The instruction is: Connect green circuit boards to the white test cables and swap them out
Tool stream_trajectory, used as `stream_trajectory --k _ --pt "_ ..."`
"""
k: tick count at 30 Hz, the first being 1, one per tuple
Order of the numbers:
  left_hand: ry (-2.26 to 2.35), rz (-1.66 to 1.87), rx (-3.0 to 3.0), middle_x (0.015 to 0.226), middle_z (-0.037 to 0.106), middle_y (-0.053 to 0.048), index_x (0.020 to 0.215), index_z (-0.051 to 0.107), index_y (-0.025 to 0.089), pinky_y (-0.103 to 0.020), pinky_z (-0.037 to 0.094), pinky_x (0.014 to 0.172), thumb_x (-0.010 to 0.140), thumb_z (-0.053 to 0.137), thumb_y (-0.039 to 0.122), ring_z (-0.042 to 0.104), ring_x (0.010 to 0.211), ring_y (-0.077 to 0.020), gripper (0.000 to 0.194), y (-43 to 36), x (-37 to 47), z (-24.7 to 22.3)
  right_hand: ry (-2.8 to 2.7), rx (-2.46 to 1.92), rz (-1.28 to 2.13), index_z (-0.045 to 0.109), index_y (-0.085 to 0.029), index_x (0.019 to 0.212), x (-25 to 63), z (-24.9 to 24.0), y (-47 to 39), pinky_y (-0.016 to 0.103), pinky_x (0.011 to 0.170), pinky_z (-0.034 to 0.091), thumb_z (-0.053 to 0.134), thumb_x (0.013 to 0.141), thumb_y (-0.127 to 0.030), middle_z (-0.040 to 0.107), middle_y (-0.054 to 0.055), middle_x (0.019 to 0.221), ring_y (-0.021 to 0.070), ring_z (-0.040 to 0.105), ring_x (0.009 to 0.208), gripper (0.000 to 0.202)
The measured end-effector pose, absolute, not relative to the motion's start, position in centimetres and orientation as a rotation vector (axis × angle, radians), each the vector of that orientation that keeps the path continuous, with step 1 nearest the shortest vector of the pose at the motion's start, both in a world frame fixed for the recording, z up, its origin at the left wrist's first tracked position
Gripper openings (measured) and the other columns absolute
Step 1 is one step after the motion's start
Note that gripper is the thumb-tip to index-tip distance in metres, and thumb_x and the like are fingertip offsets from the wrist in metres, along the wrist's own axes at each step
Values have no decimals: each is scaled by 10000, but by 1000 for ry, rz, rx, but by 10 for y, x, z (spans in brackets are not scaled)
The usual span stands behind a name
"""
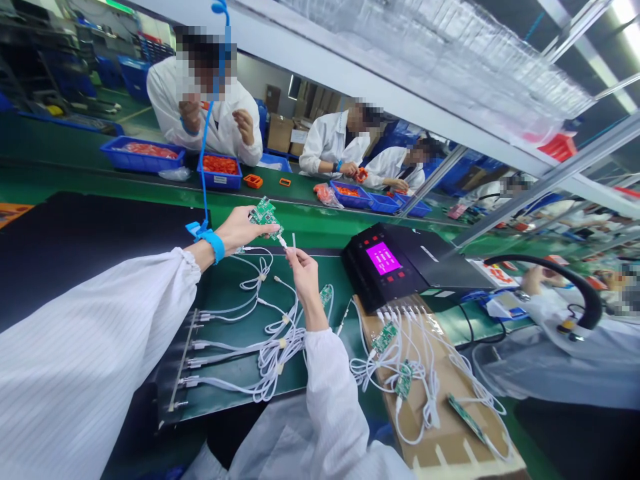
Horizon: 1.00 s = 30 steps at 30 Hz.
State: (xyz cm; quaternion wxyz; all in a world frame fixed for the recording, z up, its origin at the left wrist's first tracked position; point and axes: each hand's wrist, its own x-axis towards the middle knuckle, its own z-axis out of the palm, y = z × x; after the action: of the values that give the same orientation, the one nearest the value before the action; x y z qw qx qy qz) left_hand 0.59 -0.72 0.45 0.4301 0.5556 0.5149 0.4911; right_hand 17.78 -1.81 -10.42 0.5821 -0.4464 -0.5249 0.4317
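Note:
My left hand (240,230), with a blue strap at the wrist, holds a green circuit board (267,216) by its edge above the green mat. Pinched in the fingers of my right hand (303,270) is a white cable plug (283,243), which meets the board's lower right corner; whether it is fully seated cannot be made out. Bundled white cables (277,353) lie below my hands on the mat. Another green board (326,295) rests just right of my right hand, partly hidden.
A black tester (400,263) with a lit magenta screen stands on the right. Cabled boards (385,338) lie on cardboard (445,447) in front of it. Across the bench, people in white coats handle orange parts beside blue bins (220,179). A blue cord (205,153) hangs at my left wrist.

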Motion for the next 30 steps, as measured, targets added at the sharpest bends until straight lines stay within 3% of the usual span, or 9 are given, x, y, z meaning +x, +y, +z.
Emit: stream_trajectory --k 3,11,18,24,30 --pt "1277 1207 1410 643 680 -23 668 635 161 -268 469 641 642 892 247 601 630 -150 272 -6 5 3 -1227 -1036 1017 765 -161 970 178 -104 -19 309 806 520 694 800 -549 743 56 911 193 648 877 430" --pt "1258 1142 1545 651 679 -20 683 631 162 -304 475 681 464 965 500 602 658 -167 523 -4 1 -1 -1159 -1013 1056 774 -164 910 173 -108 -17 315 810 522 746 734 -572 756 51 865 198 656 854 445" --pt "1333 1098 1541 656 688 -29 655 645 166 -306 459 649 450 940 556 595 646 -173 531 0 -1 -8 -1151 -970 1045 776 -180 881 168 -112 -16 319 839 531 749 741 -546 762 45 865 192 673 865 392" --pt "1385 1121 1506 643 692 -35 636 651 164 -303 465 639 483 940 506 601 635 -174 473 1 1 -7 -1139 -969 1035 770 -172 886 168 -109 -15 311 833 530 736 768 -518 762 42 867 180 664 842 367" --pt "1364 1243 1337 741 733 -56 741 716 150 -299 489 622 484 957 407 625 650 -176 436 -3 7 -1 -1085 -978 998 755 -172 913 168 -105 -9 304 832 523 732 783 -513 759 47 866 181 666 839 365"
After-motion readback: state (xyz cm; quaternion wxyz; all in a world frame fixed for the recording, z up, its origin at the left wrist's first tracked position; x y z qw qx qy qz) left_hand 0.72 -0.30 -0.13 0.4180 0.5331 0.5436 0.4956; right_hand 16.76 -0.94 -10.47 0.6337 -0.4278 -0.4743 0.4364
